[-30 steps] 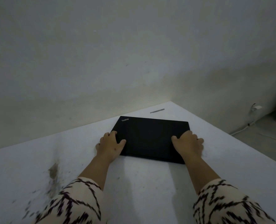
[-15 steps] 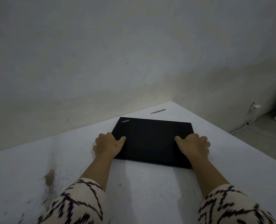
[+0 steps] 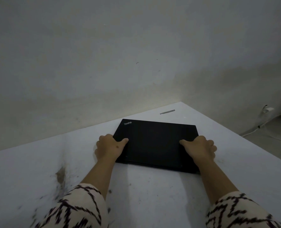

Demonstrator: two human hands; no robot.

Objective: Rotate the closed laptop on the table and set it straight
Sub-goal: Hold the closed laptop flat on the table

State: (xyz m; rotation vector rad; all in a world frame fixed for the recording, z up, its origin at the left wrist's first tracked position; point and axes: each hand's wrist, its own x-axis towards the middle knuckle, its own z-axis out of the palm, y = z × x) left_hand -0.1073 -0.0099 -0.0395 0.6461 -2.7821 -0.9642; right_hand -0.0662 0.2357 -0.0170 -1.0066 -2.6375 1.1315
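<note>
Both hands are on it now: the closed laptop lies flat on the white table, up near the table's far corner by the wall. The left hand is clamped over the left short edge, thumb on top of the lid and the other digits curled down around the side; the right hand mirrors it on the right short edge, thumb lying on the lid and knuckles wrapped over the rim. Each grip is closed on the laptop, one per end. The long axis runs left to right between the two hands, and it is not quite square to the person: the right end sits lower in the view, so nearer the body, the left end a touch farther off. The logo sits at the far left corner of the lid. A small grey strip lies beyond the laptop, well apart from it, toward the corner. My read: the squaring-up turn is what remains, one hand pushing away while the other pulls in, with both equally well placed to steer it. Patterned sleeves frame the bottom of the view.
</note>
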